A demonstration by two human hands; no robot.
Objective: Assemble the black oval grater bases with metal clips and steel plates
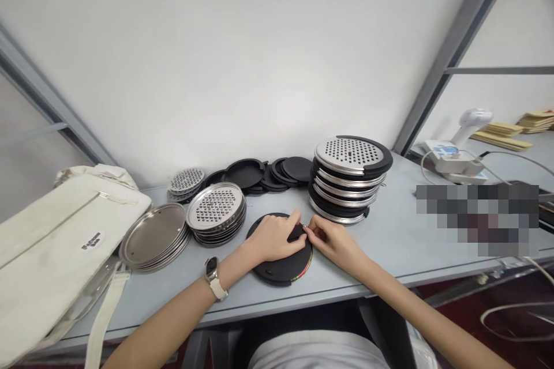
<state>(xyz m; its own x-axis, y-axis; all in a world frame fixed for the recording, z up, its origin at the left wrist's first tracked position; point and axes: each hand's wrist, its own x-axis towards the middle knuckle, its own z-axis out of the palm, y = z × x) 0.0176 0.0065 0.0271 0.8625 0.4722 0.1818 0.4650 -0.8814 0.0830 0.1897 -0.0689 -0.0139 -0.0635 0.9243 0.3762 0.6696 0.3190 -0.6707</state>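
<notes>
A black round disc (277, 271) lies on the table in front of me. Along its lower right edge shows a thin strip of red and yellow. My left hand (274, 239) rests over the disc and grips it, its thumb and index finger curled toward the right rim. At that rim my right hand (325, 237) pinches a small shiny metal piece (304, 226); my fingers cover most of it. Just behind stands a tall stack of round grater discs in black holders (350, 179), with a perforated metal face on top.
Left of the disc are stacked metal graters (215, 206) and plain metal discs (153, 235). Black round holders (244, 173) lie along the wall. A white bag (69, 242) fills the left side. A white handheld device (475, 118) and cables sit at right.
</notes>
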